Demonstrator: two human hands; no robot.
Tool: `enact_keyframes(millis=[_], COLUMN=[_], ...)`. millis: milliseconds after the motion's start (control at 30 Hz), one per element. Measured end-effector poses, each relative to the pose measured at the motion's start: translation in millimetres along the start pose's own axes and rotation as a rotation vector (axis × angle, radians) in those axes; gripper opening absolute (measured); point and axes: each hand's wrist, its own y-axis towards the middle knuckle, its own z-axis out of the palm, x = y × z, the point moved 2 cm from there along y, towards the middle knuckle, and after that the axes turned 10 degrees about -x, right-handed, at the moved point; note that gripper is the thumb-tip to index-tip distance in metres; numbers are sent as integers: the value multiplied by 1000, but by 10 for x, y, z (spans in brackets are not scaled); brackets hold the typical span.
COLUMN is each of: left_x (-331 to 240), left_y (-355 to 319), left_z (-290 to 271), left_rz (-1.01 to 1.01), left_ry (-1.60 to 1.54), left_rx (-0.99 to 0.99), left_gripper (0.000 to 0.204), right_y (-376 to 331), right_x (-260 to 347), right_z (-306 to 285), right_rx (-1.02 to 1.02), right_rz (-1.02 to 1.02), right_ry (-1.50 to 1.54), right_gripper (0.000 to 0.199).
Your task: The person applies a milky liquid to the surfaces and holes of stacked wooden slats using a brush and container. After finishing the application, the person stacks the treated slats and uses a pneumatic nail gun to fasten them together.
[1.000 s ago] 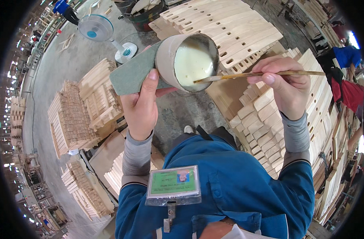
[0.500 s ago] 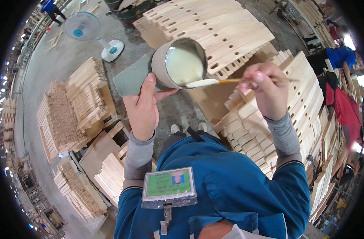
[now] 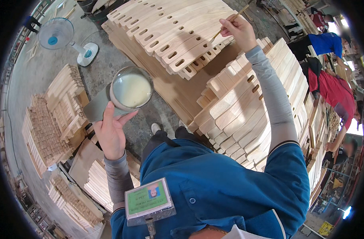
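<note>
My left hand (image 3: 111,137) is closed around a round cup (image 3: 119,84) holding a creamy white liquid (image 3: 135,89). A stiff grey-green sheet (image 3: 96,106) is held along with it, sticking out to the left behind the cup. High on the right, my right hand (image 3: 241,34) pinches a thin brush (image 3: 242,11) by its wooden handle. Its tip points down toward the slotted ends of flat wooden boards (image 3: 170,30) stacked on a pallet; whether it touches them I cannot tell.
A second stack of wooden boards (image 3: 245,119) stands in front of me to the right. Stacks of wood pieces (image 3: 46,131) and a fan (image 3: 86,54) are at the left. Co-workers in blue (image 3: 325,44) and red (image 3: 335,93) are at the far right.
My right hand has lifted the brush out of the cup and carried it up and away to the slotted boards. The cup has moved left and down with my left hand.
</note>
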Motion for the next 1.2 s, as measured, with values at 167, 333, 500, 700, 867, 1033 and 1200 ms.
enact_keyframes(millis=[167, 333, 500, 700, 867, 1033, 1200], left_x=[11, -39, -93, -48, -76, -80, -78], left_y=[13, 8, 9, 22, 11, 16, 14], left_z=[-218, -284, -206, -260, -214, -237, -311], left_rz=[-9, 5, 25, 62, 63, 60, 54], left_ry=[15, 26, 16, -5, -9, 0, 6], left_rx=[-75, -86, -75, -75, -84, -76, -96], left_gripper=[22, 21, 21, 20, 20, 22, 22], right_y=[-15, -52, -9, 34, 132, 211, 140], right_x=[-134, -51, -75, -28, -14, -206, -112], right_z=[165, 243, 191, 171, 180, 341, 473], right_rx=[47, 93, 13, -45, -69, -44, -6], right_rz=[-42, -69, -87, -39, 15, -28, -97], right_ry=[-92, -307, -306, -237, 39, -111, -239], right_gripper=[24, 21, 26, 25, 25, 24, 24])
